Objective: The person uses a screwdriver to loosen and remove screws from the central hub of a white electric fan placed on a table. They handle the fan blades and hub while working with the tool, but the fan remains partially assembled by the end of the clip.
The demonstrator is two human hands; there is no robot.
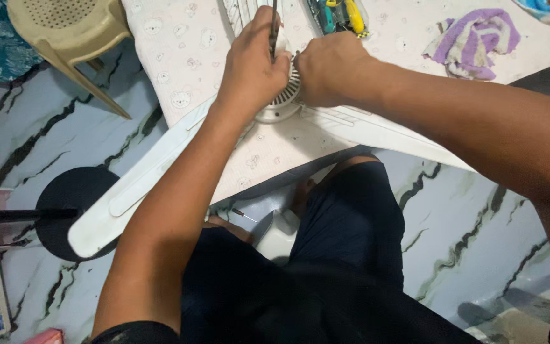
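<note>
L hand (253, 67) fingers pinch thin dark screwdriver (274, 25) (upright); R hand (332, 70) fingers clamp white plastic ceiling-fan motor hub (281, 105) on desk (186, 51).

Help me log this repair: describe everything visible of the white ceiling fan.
The white ceiling fan lies flat on a table covered with pale printed cloth. Its long, smooth blades overhang the table edge, one toward the left, one toward the right. The round, slotted motor hub sits mid-table. The left hand holds a thin tool upright at the hub; the right hand presses on it.
</note>
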